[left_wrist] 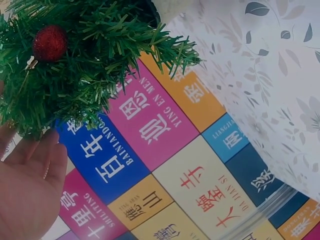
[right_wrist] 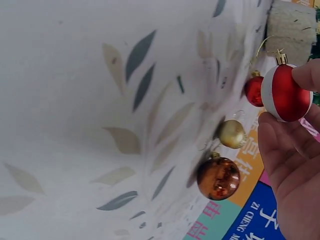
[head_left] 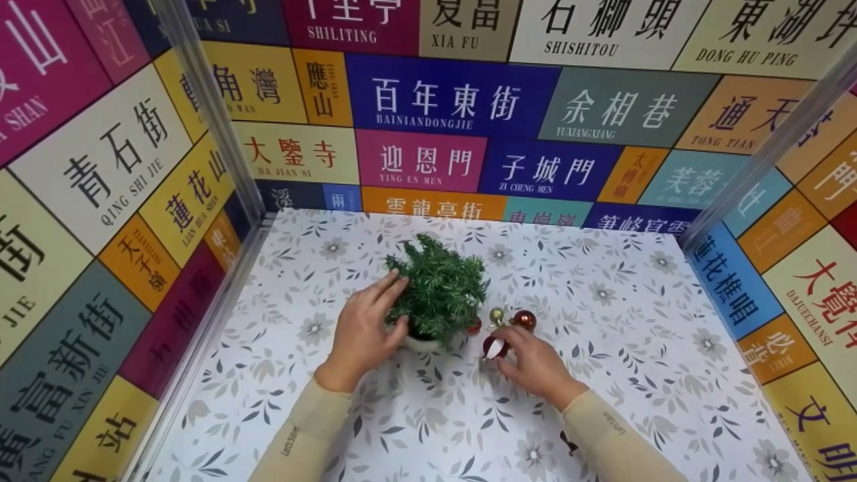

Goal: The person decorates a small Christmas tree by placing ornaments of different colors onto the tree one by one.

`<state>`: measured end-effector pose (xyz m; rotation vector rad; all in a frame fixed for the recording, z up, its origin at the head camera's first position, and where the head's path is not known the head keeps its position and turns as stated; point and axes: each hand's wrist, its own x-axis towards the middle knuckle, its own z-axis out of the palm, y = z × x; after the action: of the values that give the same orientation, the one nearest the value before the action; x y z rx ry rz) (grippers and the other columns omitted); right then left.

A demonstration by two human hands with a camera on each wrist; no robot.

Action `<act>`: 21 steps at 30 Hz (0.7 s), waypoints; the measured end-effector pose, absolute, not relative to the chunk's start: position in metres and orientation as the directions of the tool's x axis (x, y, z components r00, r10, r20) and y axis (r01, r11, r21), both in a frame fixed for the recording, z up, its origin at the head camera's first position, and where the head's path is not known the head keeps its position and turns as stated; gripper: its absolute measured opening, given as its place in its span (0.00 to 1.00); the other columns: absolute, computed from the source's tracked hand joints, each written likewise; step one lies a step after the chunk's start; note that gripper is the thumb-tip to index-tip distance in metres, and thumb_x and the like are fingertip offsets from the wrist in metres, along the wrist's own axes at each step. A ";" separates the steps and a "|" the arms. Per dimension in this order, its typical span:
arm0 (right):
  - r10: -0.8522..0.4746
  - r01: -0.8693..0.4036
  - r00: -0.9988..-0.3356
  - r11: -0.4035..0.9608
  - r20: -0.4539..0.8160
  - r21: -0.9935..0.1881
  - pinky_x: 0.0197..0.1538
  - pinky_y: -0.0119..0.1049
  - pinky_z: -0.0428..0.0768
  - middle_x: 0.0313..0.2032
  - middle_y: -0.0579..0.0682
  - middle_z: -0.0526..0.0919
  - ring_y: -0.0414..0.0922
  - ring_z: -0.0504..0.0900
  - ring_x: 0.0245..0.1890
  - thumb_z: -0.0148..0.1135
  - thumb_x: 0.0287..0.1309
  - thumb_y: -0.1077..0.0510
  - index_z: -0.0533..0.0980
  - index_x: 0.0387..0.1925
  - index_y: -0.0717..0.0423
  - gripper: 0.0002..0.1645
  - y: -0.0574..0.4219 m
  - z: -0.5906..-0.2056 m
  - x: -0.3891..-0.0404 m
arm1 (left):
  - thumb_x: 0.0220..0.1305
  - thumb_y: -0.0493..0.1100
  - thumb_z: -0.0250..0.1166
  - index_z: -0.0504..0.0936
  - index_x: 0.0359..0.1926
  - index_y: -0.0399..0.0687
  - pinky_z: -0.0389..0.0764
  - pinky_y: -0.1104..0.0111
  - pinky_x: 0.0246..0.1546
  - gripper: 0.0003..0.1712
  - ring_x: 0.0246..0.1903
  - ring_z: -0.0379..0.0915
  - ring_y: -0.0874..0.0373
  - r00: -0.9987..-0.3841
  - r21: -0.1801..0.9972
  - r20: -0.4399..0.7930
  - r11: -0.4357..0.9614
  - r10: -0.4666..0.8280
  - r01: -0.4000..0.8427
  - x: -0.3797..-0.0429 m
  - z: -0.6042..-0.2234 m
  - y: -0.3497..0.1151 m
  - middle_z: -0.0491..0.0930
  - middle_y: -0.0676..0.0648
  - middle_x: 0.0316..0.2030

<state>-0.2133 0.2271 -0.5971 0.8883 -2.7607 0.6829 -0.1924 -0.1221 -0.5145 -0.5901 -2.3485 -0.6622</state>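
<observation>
A small green artificial Christmas tree stands upright in a pale pot on the table. My left hand lies against the tree's left side, its fingers reaching along the branches. In the left wrist view a red glittery bauble sits among the needles. To the right of the pot, my right hand pinches a red-and-white bauble between thumb and fingers; its gold cap and a thin gold loop show.
Close by the right hand lie a red bauble, a small gold bauble and a shiny copper bauble. A white, leaf-patterned cloth covers the table. Walls with colourful sign panels enclose it at the back and sides.
</observation>
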 end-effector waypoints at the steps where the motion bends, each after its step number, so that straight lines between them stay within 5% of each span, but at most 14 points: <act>1: -0.514 -0.594 -0.804 0.710 0.298 -0.379 0.45 0.43 0.82 0.55 0.45 0.78 0.44 0.82 0.44 0.70 0.56 0.52 0.76 0.58 0.50 0.27 0.227 -0.595 -0.212 | 0.61 0.44 0.66 0.72 0.69 0.49 0.73 0.54 0.57 0.34 0.60 0.72 0.49 -0.708 0.308 0.664 0.775 0.241 0.553 -0.192 -0.514 -0.122 0.67 0.48 0.70; 21: -0.511 -0.691 -0.718 0.445 0.472 -0.570 0.37 0.36 0.84 0.50 0.38 0.77 0.38 0.80 0.41 0.70 0.59 0.54 0.74 0.58 0.50 0.25 0.200 -0.550 -0.193 | 0.59 0.43 0.68 0.76 0.66 0.47 0.68 0.53 0.61 0.32 0.60 0.72 0.48 -0.663 0.268 0.710 0.779 0.238 0.567 -0.191 -0.513 -0.118 0.71 0.42 0.66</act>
<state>-0.1929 0.2003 -0.5504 1.0456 -2.4663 1.1345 -0.1906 -0.1177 -0.5127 -0.5953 -2.2883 -0.6267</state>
